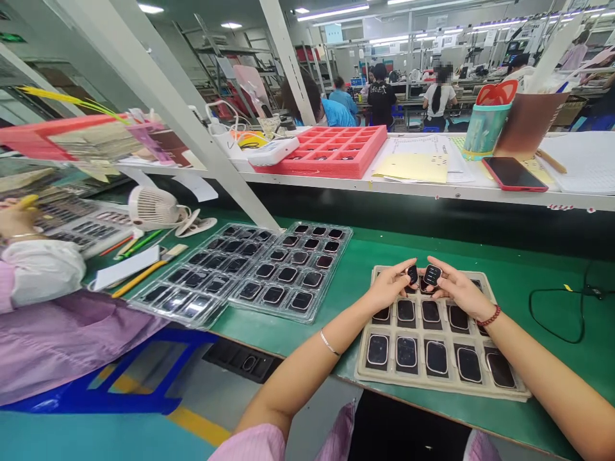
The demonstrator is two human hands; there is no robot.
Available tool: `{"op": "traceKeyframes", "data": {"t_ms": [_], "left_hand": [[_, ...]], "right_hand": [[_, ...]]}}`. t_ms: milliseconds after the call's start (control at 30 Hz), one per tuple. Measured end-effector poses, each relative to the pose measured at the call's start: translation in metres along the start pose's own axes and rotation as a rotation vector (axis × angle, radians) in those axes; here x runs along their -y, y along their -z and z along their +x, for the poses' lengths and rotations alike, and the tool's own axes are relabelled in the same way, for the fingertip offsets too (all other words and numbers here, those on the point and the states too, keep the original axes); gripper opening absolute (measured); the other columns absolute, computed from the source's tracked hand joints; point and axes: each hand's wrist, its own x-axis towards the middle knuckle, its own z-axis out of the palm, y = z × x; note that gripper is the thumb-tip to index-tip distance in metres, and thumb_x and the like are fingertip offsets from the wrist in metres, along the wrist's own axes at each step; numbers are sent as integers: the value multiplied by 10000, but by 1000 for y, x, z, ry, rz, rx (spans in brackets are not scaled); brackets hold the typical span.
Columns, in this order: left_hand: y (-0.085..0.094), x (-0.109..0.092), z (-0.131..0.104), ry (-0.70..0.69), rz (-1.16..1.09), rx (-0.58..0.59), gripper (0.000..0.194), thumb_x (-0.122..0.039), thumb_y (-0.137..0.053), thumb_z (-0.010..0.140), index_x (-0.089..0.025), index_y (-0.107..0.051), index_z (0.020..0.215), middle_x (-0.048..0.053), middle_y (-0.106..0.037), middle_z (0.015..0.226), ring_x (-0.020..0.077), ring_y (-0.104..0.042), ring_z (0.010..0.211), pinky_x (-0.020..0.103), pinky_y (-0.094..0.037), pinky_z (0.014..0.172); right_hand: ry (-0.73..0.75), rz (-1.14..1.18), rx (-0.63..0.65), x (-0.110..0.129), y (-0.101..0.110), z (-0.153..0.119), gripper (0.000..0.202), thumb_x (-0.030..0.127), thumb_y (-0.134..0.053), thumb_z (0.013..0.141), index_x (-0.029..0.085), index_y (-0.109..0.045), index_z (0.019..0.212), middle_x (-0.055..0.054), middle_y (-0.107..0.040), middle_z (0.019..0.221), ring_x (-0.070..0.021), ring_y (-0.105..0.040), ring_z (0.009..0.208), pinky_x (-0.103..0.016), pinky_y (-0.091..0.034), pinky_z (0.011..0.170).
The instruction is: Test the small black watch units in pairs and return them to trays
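Observation:
My left hand [391,285] pinches a small dark smartwatch case [412,274] between thumb and fingers. Beside it, my right hand [455,289] grips a second smartwatch case [433,276], which shows pale marks on its dark face. The two pieces are close together but apart. Both hands hover over the back row of a beige compartment tray [444,382]. Dark square watch pieces with pale metal rims, such as this watch piece [436,357], fill the visible front rows. My hands partly cover the back row.
Left of the tray lie two clear plastic trays [307,315] of watch pieces. Farther left are a small fan [152,206], pens and a co-worker's sleeve [45,272]. A shelf above holds a red foam tray [331,168] and a phone [514,173]. A black cable [552,330] lies right.

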Motion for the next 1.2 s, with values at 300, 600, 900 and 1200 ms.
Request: {"op": "traceKeyframes", "data": {"t_ms": [300, 600, 900, 1200], "left_hand": [[3, 6, -1, 7, -2, 71, 646, -390, -676, 745, -201, -443, 1317, 85, -565, 1051, 57, -578, 587, 200, -448, 537], [1, 3, -2, 12, -2, 69, 606, -403, -689, 734, -179, -459, 1249, 73, -570, 986, 50, -524, 572, 217, -458, 545], [1, 3, -1, 14, 12, 81, 602, -408, -680, 742, -143, -445, 1230, 81, -570, 1009, 39, -518, 555, 205, -456, 528], [2, 4, -1, 17, 17, 78, 563, -405, -673, 754, -164, -471, 1221, 82, -591, 1007, 43, -528, 553, 210, -455, 545]], "right_hand": [[29, -152, 95, -6, 8, 3, 489, 349, -707, 771, 189, -556, 1209, -19, -612, 770, -116, -514, 575, -250, -466, 525], [56, -218, 127, -1, 4, 1, 443, 341, -684, 782, 194, -547, 1177, 16, -541, 748, -79, -373, 510, -211, -334, 458], [63, -250, 144, 1, 3, 1, 420, 327, -657, 801, 175, -525, 1169, 50, -449, 639, -83, -344, 506, -218, -299, 478], [71, -215, 156, -1, 4, 3, 422, 328, -679, 780, 190, -539, 1154, 59, -445, 625, -76, -338, 490, -209, -282, 457]]}}
